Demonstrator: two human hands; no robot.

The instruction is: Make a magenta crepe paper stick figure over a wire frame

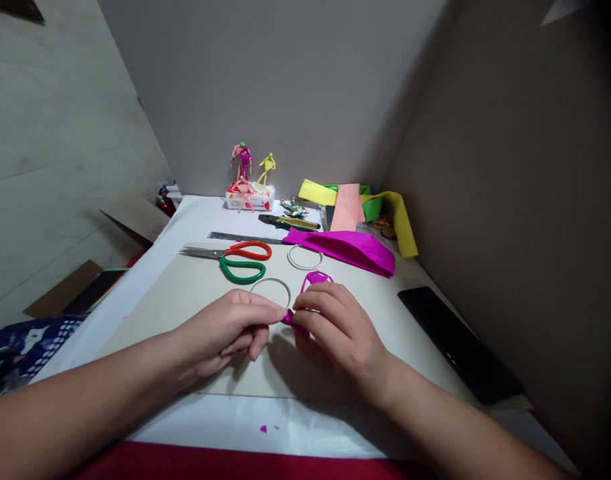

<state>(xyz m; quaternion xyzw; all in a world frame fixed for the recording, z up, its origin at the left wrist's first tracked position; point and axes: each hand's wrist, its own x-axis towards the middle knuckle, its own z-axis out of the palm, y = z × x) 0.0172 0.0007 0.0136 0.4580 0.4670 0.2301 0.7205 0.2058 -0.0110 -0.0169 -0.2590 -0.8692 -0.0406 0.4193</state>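
Note:
Near the board's middle, my left hand (235, 327) pinches a small magenta crepe-paper piece (288, 317) between thumb and forefinger. My right hand (340, 327) is closed on the same piece from the other side, its fingertips almost meeting the left ones. A magenta wrapped figure (317, 277) shows above the right knuckles; its lower part is hidden, so I cannot tell whether the pinched piece belongs to it. Close beyond the hands lie a thin grey ring (288, 289) and a white ring (289, 259). Scissors (245, 280) with one red and one green handle lie further left.
A magenta paper strip (355, 251) lies over thin wires (245, 237). Behind are pliers (300, 224), yellow, peach and green strips (349, 207), and several small figures (268, 167) on a box (262, 199). A black phone (455, 340) lies right. Magenta scraps (264, 429) lie in front.

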